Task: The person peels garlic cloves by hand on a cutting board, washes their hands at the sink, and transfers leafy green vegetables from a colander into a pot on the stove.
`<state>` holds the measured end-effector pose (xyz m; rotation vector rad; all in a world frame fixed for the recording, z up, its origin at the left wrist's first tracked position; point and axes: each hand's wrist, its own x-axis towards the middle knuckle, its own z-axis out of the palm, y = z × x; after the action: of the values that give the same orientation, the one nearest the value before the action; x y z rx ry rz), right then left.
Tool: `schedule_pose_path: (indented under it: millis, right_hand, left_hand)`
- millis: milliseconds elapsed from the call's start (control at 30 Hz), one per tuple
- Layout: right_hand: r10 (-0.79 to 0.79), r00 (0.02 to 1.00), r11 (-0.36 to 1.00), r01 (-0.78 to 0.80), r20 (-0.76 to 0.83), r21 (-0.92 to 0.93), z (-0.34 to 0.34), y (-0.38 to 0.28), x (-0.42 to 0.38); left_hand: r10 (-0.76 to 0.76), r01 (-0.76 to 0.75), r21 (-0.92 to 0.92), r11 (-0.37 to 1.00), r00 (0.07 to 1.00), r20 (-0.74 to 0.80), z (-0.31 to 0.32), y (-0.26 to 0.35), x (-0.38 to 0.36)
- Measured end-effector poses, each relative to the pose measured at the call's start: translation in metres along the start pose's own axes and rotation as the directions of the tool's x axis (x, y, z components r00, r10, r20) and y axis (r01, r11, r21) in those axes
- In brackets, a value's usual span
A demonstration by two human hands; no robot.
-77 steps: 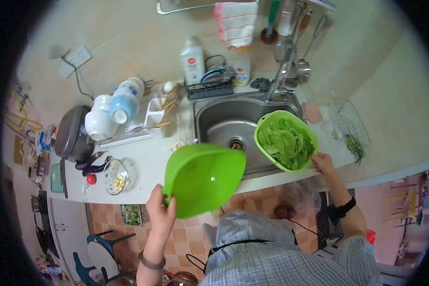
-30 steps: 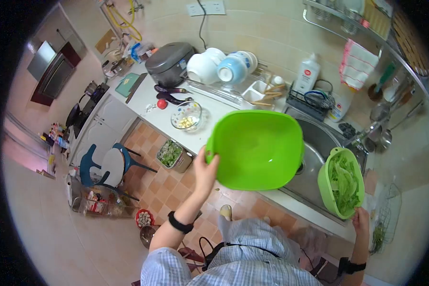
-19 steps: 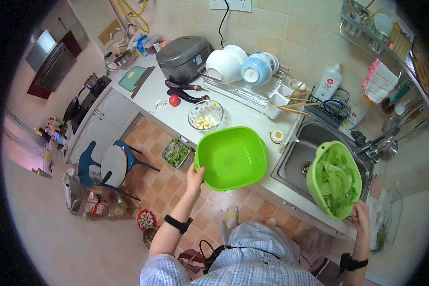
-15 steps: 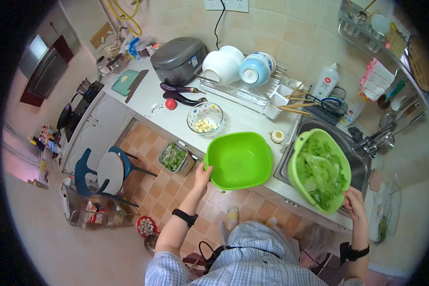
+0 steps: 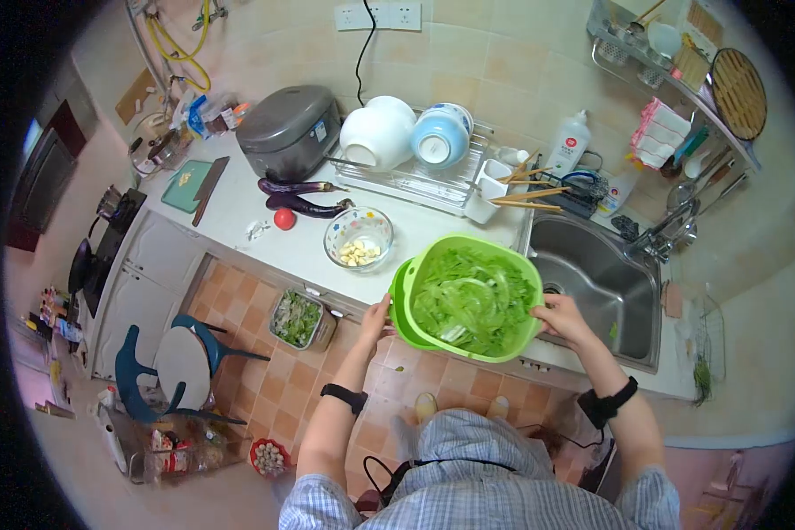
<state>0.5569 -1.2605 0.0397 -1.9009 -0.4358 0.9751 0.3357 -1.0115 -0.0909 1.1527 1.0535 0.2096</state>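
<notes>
Green leafy lettuce (image 5: 473, 300) fills a light green basket (image 5: 523, 346). My right hand (image 5: 564, 318) grips the basket by its right edge. Under it and showing at its left is a darker green basin (image 5: 401, 311), whose left rim my left hand (image 5: 377, 321) holds. The basket overlaps most of the basin; whether it rests fully inside cannot be made out. Just behind and left stands a clear glass bowl (image 5: 359, 238) with peeled garlic cloves.
A steel sink (image 5: 601, 287) lies to the right. Behind are a dish rack (image 5: 415, 181) with bowls, a grey rice cooker (image 5: 289, 132), two eggplants (image 5: 305, 206) and a tomato (image 5: 284, 219). A bin (image 5: 302, 320) and a chair (image 5: 141, 371) stand on the floor.
My right hand has brought the lettuce basket left from over the sink onto the green basin. My left hand still holds the basin. The view has shifted to the right.
</notes>
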Motion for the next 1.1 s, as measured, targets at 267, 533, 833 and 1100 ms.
schedule_pose_path:
  millis: [267, 533, 833, 1100]
  right_hand:
    - [0.004, 0.997, 0.946, 0.023, 0.082, -0.324, 0.026, 0.006, 0.063]
    - [-0.252, 0.957, 0.250, 0.209, 0.145, -0.945, 0.045, 0.002, 0.067]
    - [-0.409, 0.910, 0.681, 0.354, 0.068, -0.641, 0.034, 0.038, 0.062]
    - [-0.302, 0.934, 0.952, 0.307, 0.190, 0.005, 0.030, 0.048, 0.073]
  left_hand:
    - [-0.004, 0.015, -0.079, 0.997, 0.991, 0.133, -0.015, -0.002, 0.002]
    - [0.052, -0.053, 0.009, 0.999, 0.995, 0.083, -0.006, 0.000, -0.009]
    - [-0.034, 0.018, 0.161, 0.987, 0.994, 0.102, -0.005, -0.006, 0.004]
    - [0.088, -0.076, 0.267, 0.961, 0.996, -0.031, -0.034, -0.019, -0.032]
